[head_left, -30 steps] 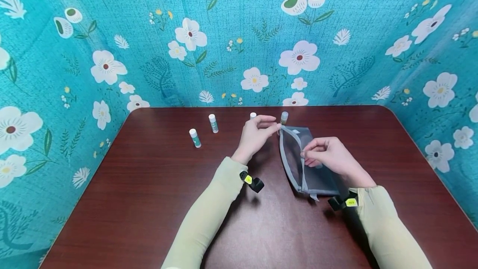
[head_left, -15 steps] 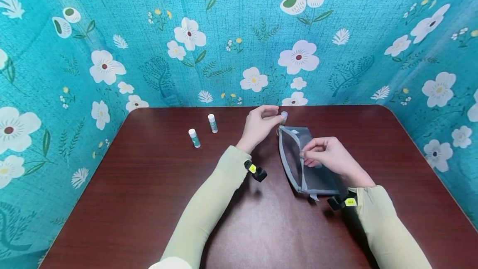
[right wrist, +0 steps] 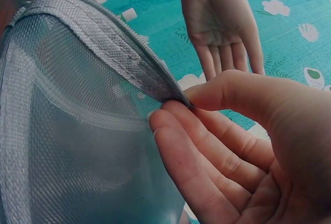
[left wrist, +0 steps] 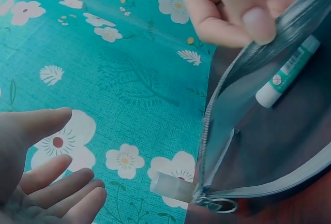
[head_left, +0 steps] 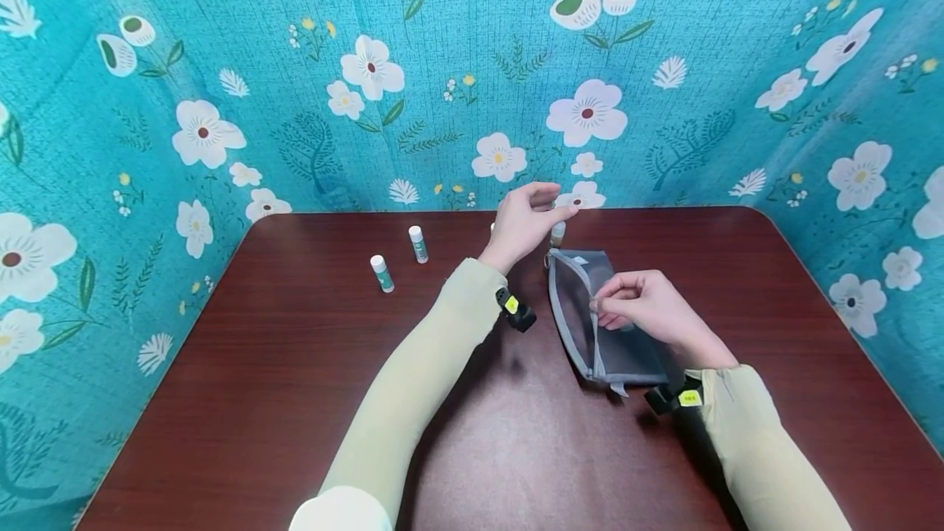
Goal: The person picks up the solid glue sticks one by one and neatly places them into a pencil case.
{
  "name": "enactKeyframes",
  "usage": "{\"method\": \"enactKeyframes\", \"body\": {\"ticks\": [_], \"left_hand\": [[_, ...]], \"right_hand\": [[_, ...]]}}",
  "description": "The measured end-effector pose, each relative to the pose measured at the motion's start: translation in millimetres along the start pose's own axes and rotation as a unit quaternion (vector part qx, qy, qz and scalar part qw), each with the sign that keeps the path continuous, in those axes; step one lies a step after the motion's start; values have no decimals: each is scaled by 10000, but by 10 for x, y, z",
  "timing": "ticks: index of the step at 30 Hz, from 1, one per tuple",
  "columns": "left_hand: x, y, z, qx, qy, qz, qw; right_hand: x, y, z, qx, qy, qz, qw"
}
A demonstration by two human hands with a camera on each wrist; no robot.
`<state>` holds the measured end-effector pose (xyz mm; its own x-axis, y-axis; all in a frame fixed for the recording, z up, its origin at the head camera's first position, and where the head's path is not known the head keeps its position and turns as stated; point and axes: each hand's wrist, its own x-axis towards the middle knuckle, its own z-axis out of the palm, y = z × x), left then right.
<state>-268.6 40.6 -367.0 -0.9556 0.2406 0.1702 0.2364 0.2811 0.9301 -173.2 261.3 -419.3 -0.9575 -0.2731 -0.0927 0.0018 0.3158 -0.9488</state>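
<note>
Pinching the mesh pouch [head_left: 627, 355] by its rim, at two o'clock on the desk [head_left: 258, 400], the right grip [head_left: 649, 310] was nearly closed; the left grip [head_left: 525, 224] hung spread, empty, at the pouch's eleven o'clock. Inside, a green-and-white stick [left wrist: 283, 79] showed a barcode [left wrist: 295, 60], wording illegible.

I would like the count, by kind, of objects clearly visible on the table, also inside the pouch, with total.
Mesh pouch: 1
Green-labelled sticks: 3, one inside the pouch
Translucent-topped tube: 1
Total: 5, not counting a white sliver beside the left hand
</note>
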Motion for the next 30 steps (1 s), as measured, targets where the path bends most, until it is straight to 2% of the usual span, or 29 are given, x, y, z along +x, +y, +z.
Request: {"method": "enactKeyframes", "body": {"ticks": [7, 15, 19, 24, 30], "left_hand": [[82, 54, 76, 285, -112, -67, 9995], [140, -26, 201, 415, -186, -207, 9987], [132, -122, 261, 451, -178, -320, 9983], [114, -330, 323, 516, -117, -496, 9974], [121, -535, 393, 769, -55, -491, 9958]], "right_hand": [[-21, 5, 0, 8, 3, 16, 10000], [-33, -7, -9, 1, 25, 36, 10000], [-33, -6, -13, 32, 24, 35, 10000], [-18, 2, -1, 24, -11, 33, 10000], [-13, -12, 7, -29, 19, 54, 10000]]}}
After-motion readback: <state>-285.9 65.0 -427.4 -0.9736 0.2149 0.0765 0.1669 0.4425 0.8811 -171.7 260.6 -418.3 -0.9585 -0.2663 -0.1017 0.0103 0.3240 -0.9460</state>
